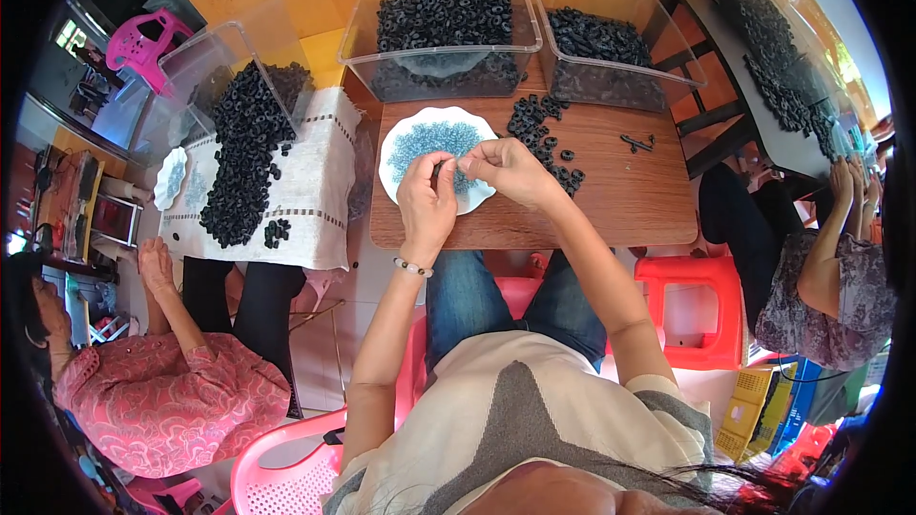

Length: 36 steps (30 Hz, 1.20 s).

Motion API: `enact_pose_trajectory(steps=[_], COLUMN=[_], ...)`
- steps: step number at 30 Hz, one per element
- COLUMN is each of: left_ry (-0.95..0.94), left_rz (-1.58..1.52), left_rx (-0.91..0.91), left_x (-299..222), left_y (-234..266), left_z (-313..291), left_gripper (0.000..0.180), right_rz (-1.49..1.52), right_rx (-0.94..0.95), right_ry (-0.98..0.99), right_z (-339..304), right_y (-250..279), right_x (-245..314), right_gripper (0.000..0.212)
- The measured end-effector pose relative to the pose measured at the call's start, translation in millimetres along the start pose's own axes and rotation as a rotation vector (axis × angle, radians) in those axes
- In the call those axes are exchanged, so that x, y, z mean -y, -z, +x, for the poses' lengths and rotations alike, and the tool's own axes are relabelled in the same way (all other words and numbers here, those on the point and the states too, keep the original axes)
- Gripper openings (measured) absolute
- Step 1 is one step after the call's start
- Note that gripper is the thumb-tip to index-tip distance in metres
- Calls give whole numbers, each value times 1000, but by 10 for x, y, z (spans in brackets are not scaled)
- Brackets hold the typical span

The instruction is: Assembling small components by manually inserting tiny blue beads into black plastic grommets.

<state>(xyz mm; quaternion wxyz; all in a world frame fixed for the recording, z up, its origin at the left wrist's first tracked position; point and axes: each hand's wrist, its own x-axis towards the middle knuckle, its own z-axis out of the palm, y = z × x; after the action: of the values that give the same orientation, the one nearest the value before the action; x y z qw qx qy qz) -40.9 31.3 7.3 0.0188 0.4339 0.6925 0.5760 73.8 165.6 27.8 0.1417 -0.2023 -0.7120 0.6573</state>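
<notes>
Over a white scallop-edged plate (389, 181), my left hand (426, 195) and my right hand (510, 172) meet with their fingertips almost touching. Each hand is closed in a pinch; whatever lies between the fingers is too small to make out. Many small translucent bluish pieces (434, 138) fill the plate, partly hidden by my hands. A loose pile of small black ring-shaped parts (536, 133) lies on the brown wooden table (630, 191), just beyond my right hand. A beaded bracelet (413, 268) circles my left wrist.
Clear plastic bins of black parts, one large (439, 86) and one beside it (606, 86), stand at the table's far edge. Thin dark pieces (636, 143) lie at right. Co-workers sit on both sides; a cloth-covered table (320, 181) with black parts stands left, a red stool (692, 358) right.
</notes>
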Motion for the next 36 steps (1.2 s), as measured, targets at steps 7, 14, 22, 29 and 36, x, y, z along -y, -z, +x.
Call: enact_pose_trajectory(steps=[7, 14, 22, 29, 36], left_ry=[-94, 235, 455, 699, 630], left_rz=[142, -246, -614, -1134, -1049], left_rx=[-18, 33, 147, 307, 311], left_x=[-31, 134, -114, -282, -399], left_y=[-31, 54, -12, -4, -167], left_z=[-109, -105, -202, -422, -642], left_gripper=[9, 21, 23, 36, 37], right_rz=[228, -528, -197, -88, 104], right_rx=[-63, -291, -180, -317, -336], right_ry=[56, 119, 151, 187, 198], right_z=[29, 54, -293, -706, -1031], right_y=[-160, 12, -41, 67, 28], right_x=[312, 122, 179, 173, 106], right_gripper=[27, 28, 11, 12, 12])
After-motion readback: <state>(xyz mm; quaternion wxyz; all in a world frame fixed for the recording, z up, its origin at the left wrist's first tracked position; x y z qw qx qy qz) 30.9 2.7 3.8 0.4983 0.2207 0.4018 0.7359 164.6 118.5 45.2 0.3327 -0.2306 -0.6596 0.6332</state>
